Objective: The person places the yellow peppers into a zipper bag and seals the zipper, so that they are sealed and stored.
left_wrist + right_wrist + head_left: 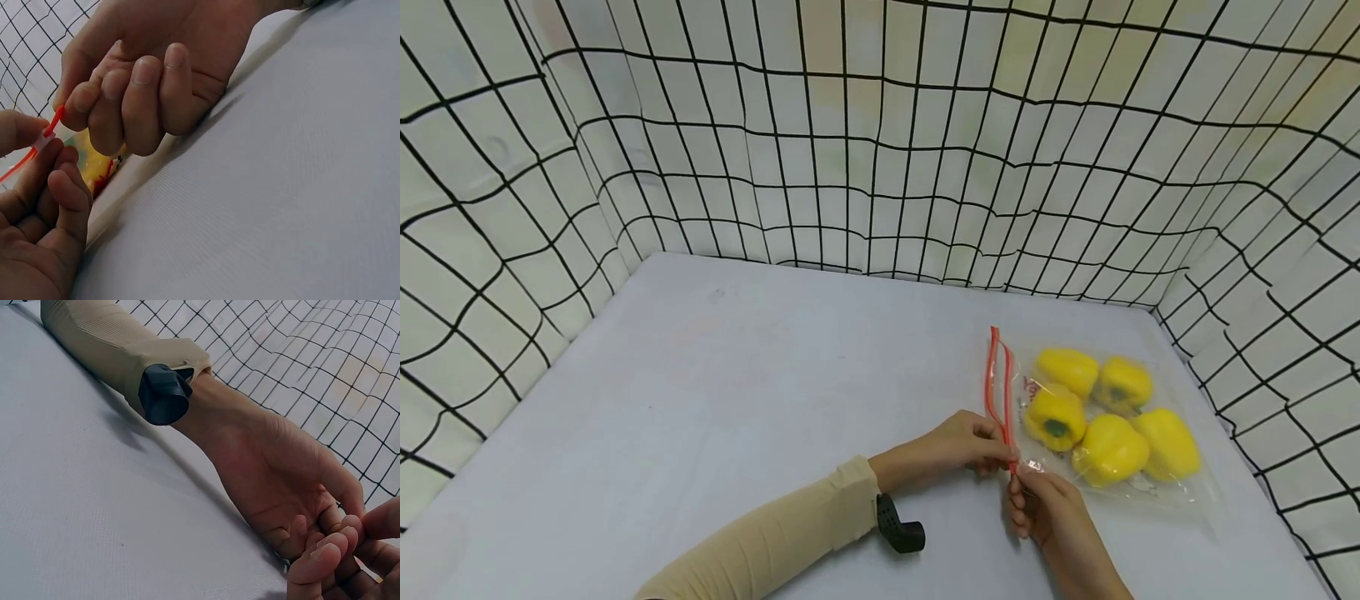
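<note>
Left hand (958, 448) in beige sleeve pinches red zip strip (1000, 392) of clear plastic bag (1120, 467), near end. Right hand (1048, 508) pinches same strip from 5 o'clock. Five yellow bell peppers (1108, 417) inside bag, at 3 o'clock on grey table (700, 400).

A pale grey table (737, 400) is walled on three sides by white sheeting with black netting (880, 167).
</note>
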`<state>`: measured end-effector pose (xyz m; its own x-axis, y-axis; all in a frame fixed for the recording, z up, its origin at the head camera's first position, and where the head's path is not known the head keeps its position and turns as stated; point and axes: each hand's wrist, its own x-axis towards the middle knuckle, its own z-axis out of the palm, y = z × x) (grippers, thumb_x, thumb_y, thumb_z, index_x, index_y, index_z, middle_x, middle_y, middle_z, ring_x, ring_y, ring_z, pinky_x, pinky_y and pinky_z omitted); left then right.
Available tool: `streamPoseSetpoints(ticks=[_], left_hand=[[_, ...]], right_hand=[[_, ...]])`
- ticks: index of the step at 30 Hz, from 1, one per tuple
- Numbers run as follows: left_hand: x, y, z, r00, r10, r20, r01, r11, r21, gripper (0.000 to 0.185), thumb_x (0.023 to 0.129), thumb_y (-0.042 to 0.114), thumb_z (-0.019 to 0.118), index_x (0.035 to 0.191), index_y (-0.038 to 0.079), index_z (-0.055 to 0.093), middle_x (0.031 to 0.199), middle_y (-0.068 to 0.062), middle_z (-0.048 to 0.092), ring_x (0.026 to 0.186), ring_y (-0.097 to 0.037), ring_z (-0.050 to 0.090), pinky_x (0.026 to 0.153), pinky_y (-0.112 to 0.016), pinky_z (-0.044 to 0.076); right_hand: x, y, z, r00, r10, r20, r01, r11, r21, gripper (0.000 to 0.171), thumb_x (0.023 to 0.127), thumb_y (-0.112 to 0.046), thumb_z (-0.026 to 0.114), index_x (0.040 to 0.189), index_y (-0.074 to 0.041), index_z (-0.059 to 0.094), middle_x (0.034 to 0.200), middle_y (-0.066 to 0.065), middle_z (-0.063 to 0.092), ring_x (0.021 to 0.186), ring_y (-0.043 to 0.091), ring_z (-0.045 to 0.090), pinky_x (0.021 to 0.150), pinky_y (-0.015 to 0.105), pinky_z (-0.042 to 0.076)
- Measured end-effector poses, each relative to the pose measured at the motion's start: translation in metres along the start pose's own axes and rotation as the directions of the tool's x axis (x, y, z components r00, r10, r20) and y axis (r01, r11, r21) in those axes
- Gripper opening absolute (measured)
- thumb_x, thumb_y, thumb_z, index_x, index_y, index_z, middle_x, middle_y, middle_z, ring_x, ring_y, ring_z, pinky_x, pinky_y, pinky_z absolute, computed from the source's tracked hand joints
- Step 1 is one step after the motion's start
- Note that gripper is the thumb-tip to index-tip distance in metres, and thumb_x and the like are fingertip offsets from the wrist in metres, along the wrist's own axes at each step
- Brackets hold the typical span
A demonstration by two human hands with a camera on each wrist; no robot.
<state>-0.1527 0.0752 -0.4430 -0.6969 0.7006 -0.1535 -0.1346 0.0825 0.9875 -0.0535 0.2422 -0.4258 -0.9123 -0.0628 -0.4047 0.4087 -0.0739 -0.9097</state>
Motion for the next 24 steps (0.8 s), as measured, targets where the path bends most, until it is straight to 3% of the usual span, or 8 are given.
streamPoseSetpoints(ticks=[6, 13, 24], left_hand=[[0.001, 0.002, -0.002, 0.999, -0.019, -0.041, 0.018, 1.0, -0.019, 0.016, 0.087, 0.022, 0.072, 0.08, 0.008, 0.068, 0.07, 0.003, 0.062, 0.062, -0.009, 0.053, 0.057, -0.02, 0.045], [0.003, 0.003, -0.007, 0.997, -0.029, -0.071, 0.025, 0.998, -0.058, 0.015, 0.088, 0.02, 0.07, 0.086, 0.005, 0.071, 0.071, 0.002, 0.063, 0.06, -0.009, 0.055, 0.058, -0.02, 0.047], [0.004, 0.003, -0.014, 0.994, -0.031, -0.102, 0.019, 0.994, -0.11, 0.018, 0.089, 0.019, 0.069, 0.089, 0.001, 0.071, 0.075, -0.002, 0.065, 0.063, -0.011, 0.058, 0.06, -0.021, 0.052]], right_hand=[[-0.001, 0.001, 0.002, 1.0, -0.015, -0.007, 0.015, 1.0, -0.005, 0.034, 0.102, -0.037, 0.049, 0.085, -0.009, 0.058, 0.073, -0.001, 0.051, 0.062, 0.011, 0.045, 0.054, 0.023, 0.041], [-0.001, 0.002, 0.001, 0.998, -0.051, 0.041, 0.052, 0.998, -0.021, 0.032, 0.103, -0.035, 0.047, 0.084, -0.011, 0.058, 0.073, -0.003, 0.051, 0.061, 0.01, 0.044, 0.054, 0.022, 0.041], [-0.001, 0.001, 0.003, 1.0, -0.028, 0.011, 0.029, 0.999, -0.026, 0.031, 0.101, -0.036, 0.051, 0.085, -0.01, 0.055, 0.072, -0.002, 0.049, 0.061, 0.01, 0.043, 0.054, 0.022, 0.039]])
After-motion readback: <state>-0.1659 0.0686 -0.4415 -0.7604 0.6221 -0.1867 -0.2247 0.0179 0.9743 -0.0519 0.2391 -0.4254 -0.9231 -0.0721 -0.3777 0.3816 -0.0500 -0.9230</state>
